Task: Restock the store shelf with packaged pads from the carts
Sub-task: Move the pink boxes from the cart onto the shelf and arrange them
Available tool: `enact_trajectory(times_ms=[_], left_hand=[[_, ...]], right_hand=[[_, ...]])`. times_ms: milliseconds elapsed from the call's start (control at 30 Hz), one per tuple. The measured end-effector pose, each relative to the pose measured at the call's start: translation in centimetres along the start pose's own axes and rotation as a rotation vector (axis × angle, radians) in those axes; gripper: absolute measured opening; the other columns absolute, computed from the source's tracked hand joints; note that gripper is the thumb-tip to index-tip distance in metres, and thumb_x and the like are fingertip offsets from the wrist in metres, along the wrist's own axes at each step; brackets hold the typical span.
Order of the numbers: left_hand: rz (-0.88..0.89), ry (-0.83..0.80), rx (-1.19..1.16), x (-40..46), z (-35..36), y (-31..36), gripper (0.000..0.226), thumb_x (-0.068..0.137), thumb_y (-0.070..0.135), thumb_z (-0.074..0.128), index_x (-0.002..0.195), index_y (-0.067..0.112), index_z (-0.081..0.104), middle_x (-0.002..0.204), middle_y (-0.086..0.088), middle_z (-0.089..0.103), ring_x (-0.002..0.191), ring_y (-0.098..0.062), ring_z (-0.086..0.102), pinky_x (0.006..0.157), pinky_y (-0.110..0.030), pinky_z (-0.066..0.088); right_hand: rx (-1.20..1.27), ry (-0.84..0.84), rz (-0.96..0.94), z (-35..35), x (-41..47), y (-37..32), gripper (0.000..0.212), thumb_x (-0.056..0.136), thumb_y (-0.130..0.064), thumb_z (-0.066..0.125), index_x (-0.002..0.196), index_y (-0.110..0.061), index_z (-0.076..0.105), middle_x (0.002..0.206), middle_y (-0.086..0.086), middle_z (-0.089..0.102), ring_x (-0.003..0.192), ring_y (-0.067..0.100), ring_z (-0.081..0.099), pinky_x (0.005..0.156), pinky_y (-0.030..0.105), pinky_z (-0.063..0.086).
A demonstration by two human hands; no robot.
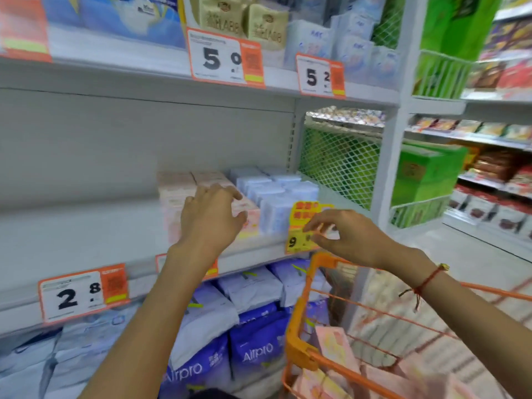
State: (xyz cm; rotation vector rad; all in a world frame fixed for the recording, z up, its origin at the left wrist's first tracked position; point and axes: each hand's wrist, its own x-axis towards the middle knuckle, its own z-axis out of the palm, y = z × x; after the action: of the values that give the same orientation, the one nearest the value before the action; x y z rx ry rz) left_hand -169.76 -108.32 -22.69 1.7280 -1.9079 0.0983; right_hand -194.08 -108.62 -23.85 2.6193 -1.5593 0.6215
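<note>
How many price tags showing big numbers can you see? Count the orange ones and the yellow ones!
Orange tags: 3
Yellow tag: 1
Total: 4

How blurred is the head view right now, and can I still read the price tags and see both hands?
Head view: motion blur smears the pink packs and the cart; wide-angle bending curves the shelf edges; large tag digits stay legible, small print does not; left hand and right hand show clearly, lighting even, no glare.
</note>
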Motion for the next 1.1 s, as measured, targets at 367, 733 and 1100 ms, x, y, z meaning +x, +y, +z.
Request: enact_trajectory(times_ms=[367, 733, 1100], left_hand=[[0.503, -0.666, 0.071, -6.0, 11.6, 14.2, 0.029, 0.088, 0.015, 0.053, 0.113, 0.02, 0.068, 0.112, -0.005, 0.069, 0.109, -0.024, 0.061, 0.081, -0.03, 0.05], [0.4, -1.249, 0.523, -5.9, 20.0, 18.5, 0.046, 0.091, 0.027, 0.061, 0.13, 0.002, 0.053, 0.143, -0.01, 0.047, 0.128, -0.028, 0.048, 0.102, -0.038, 0.04], [0.649, -1.28, 0.655, -6.8, 18.6, 18.3, 0.072, 0.096, 0.016, 0.051, 0.153, 0.022, 0.008, 0.159, -0.009, 0.01, 0.142, -0.029, 0.026, 0.099, -0.034, 0.034]], right_hand=[[-0.08, -0.857, 0.505, 4.5, -12.4, 7.2, 0.038, 0.092, -0.023, 0.058, 0.129, -0.014, 0.055, 0.11, 0.007, 0.064, 0.099, 0.022, 0.061, 0.078, 0.014, 0.044], [-0.307, -1.188, 0.432, 7.8, -14.2, 10.1, 0.074, 0.083, -0.045, 0.066, 0.146, -0.025, 0.031, 0.154, 0.001, 0.028, 0.14, 0.025, 0.03, 0.109, 0.043, 0.03], [-0.232, -1.102, 0.398, 9.2, -15.4, 10.3, 0.089, 0.076, -0.043, 0.072, 0.147, -0.031, 0.02, 0.148, 0.004, 0.034, 0.135, 0.027, 0.035, 0.103, 0.049, 0.038]])
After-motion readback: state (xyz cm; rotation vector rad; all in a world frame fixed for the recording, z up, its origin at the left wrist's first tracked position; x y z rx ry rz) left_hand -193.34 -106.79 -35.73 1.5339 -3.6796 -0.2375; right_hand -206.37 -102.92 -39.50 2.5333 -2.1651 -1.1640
